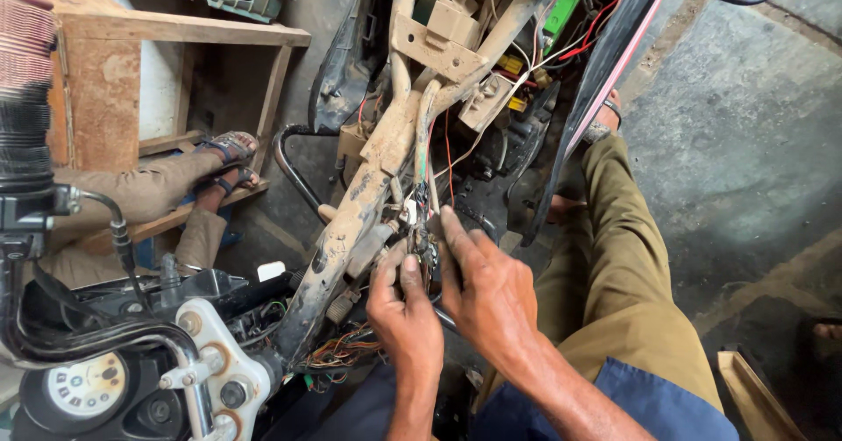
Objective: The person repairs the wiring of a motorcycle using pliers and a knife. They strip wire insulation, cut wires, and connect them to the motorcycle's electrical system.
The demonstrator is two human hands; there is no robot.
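Head view: both hands' fingers (412, 270) pinch the wire bundle (423, 250) between them.

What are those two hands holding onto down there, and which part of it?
Both the left hand and the right hand pinch a small connector at the end of the wire bundle beside the muddy motorcycle frame; the exact grip is hidden.

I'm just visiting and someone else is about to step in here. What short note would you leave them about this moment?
Left hand: fingers pinching the small wire bundle beside the muddy frame tube.
Right hand: fingertips on the same bundle from the other side.
Bike: stripped, loose red and white wires exposed; speedometer at lower left.
Done: covers off, wiring bared.
Left: wires hang loose, nothing refitted.
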